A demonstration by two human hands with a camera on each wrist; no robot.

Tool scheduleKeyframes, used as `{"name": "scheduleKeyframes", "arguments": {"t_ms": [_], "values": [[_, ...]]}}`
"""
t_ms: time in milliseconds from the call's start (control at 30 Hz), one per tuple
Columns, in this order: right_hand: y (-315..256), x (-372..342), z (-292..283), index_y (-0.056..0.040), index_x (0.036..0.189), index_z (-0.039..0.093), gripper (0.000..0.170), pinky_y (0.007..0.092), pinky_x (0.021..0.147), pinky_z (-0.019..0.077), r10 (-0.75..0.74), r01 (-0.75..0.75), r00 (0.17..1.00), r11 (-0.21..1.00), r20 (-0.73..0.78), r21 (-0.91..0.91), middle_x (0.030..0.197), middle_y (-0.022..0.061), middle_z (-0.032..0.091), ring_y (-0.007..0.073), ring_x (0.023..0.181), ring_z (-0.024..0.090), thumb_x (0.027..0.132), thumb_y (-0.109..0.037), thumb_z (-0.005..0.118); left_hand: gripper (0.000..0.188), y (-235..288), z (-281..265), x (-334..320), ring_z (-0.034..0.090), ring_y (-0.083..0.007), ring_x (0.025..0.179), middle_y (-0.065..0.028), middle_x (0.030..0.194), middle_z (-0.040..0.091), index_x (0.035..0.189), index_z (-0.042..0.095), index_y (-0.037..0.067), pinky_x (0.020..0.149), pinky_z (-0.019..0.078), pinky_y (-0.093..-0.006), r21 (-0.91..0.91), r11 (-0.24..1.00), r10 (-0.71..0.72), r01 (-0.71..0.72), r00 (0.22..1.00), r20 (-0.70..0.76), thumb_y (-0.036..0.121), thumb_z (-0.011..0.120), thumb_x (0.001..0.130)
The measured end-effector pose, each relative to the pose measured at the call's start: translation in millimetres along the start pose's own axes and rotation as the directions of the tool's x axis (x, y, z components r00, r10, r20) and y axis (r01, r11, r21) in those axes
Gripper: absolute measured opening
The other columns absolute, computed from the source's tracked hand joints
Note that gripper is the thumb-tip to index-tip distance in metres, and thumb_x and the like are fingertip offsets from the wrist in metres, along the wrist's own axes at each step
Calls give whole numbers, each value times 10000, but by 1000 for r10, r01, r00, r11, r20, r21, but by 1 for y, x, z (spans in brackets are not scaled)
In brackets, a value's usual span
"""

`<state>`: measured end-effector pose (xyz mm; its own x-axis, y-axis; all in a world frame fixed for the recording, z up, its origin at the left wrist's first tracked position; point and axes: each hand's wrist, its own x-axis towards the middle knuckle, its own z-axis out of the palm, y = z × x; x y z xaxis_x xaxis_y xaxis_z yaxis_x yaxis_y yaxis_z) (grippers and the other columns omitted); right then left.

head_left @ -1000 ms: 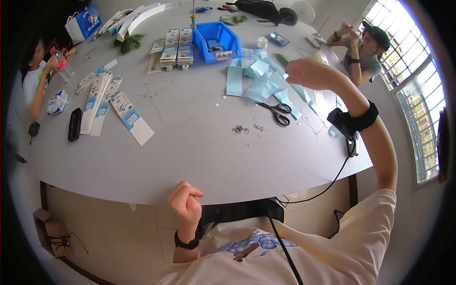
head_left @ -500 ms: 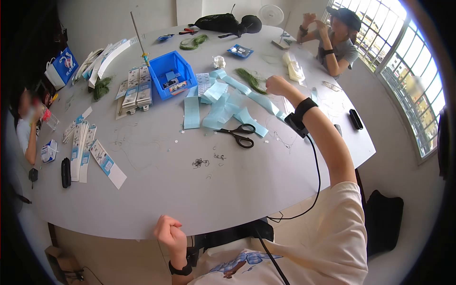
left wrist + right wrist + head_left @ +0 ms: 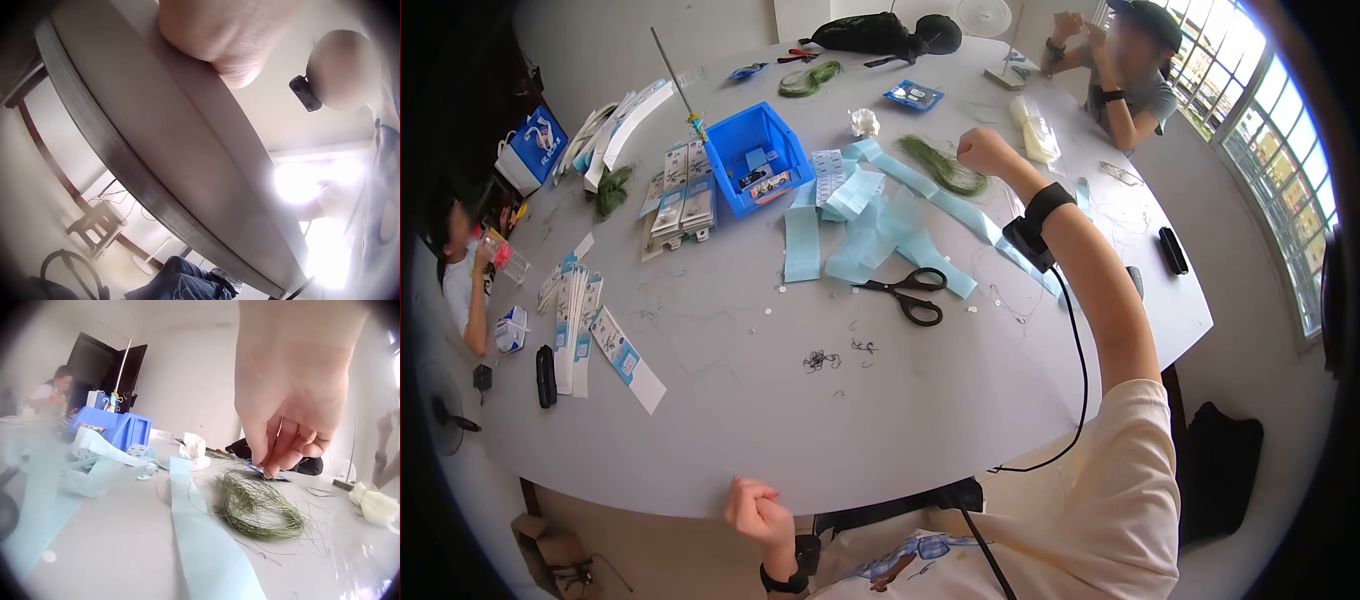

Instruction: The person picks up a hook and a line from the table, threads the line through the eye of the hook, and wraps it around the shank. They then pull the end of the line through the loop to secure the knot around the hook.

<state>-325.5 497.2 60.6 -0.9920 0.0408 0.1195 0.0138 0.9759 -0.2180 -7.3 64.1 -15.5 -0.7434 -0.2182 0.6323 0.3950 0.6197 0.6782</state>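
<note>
In the head view my right hand (image 3: 988, 152) reaches across the table beside a loose coil of thin green strands (image 3: 930, 155). The right wrist view has its curled fingers pointing down just above the coil (image 3: 250, 515), thumb close to the fingertips; I cannot tell whether a strand is between them. My left hand (image 3: 760, 518), fingers curled in, is at the near table edge, with nothing visible in it. Its palm side (image 3: 225, 31) fills the top of the left wrist view, fingers hidden. Black scissors (image 3: 915, 295) and small dark hooks (image 3: 822, 360) lie between the hands.
Light-blue strips (image 3: 880, 235) spread left of the right hand, before a blue bin (image 3: 750, 190). Printed cards (image 3: 628, 355) and a black case (image 3: 546, 377) lie at left. A cable (image 3: 1084, 380) hangs from the right wrist. Another person (image 3: 1135, 95) sits at far right.
The head view has shifted, bringing more of the far table into sight. My right hand stays near the green coil, more of which now shows. The left hand remains curled at the table edge.
</note>
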Motion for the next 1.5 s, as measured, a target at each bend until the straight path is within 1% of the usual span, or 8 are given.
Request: {"name": "scheduleKeyframes", "arguments": {"t_ms": [433,667,767,833,1067,1267,1333,1500], "values": [[-11,10,-93,1,817,656,257,303,650,460,82,49,791,979,-607,196,711,96,652,197,674,609,785,-245,587,124,2,1,2,354,-159,412,-80,486,383,546,389,4,395,238,-259,-40,999,24,-24,1000,6,-104,329,561],[-2,11,-121,-73,763,674,160,310,653,493,102,75,854,946,-511,315,758,68,658,196,681,626,721,-216,616,156,2,-4,0,404,-216,454,-86,505,409,566,413,6,409,276,-292,-32,999,-23,26,995,100,-130,340,542],[3,9,-126,-96,844,699,175,267,643,501,-79,68,977,996,-198,-65,779,64,667,179,659,633,692,-139,626,154,3,-5,1,404,-219,458,-89,512,411,570,410,4,411,277,-295,-21,999,-21,24,994,111,-130,341,541],[-9,-3,-125,-50,882,689,211,231,628,500,109,34,966,845,-234,534,800,86,672,173,635,640,684,-93,628,151,3,-4,3,403,-223,456,-91,512,412,569,409,5,412,280,-297,-11,1000,-8,9,994,110,-127,342,536],[-18,-8,-150,39,902,654,243,216,653,504,0,368,859,695,-512,617,783,112,665,150,655,647,689,-78,645,126,-2,0,0,350,-171,418,-76,496,373,553,378,-2,395,241,-276,-17,999,36,-34,995,95,-114,321,558],[-4,-24,-95,11,846,672,185,256,575,537,24,16,997,852,-70,524,751,96,663,142,622,645,701,-95,625,145,0,-2,-2,388,-205,442,-85,504,403,562,414,0,394,276,-290,-1,999,-48,48,993,111,-120,336,539],[-5,-23,-80,5,876,662,198,273,575,540,162,-208,955,963,249,171,778,96,659,162,640,644,718,-102,608,148,0,-2,-1,387,-195,445,-80,504,399,556,412,2,388,259,-285,0,999,-33,34,995,97,-120,329,543],[2,-8,-59,-49,1018,621,328,278,584,542,239,-272,912,961,335,56,869,69,642,165,698,635,716,-177,620,139,-3,0,-3,343,-163,427,-67,495,367,551,390,6,391,223,-272,1,999,-49,49,996,79,-113,319,553]]}}
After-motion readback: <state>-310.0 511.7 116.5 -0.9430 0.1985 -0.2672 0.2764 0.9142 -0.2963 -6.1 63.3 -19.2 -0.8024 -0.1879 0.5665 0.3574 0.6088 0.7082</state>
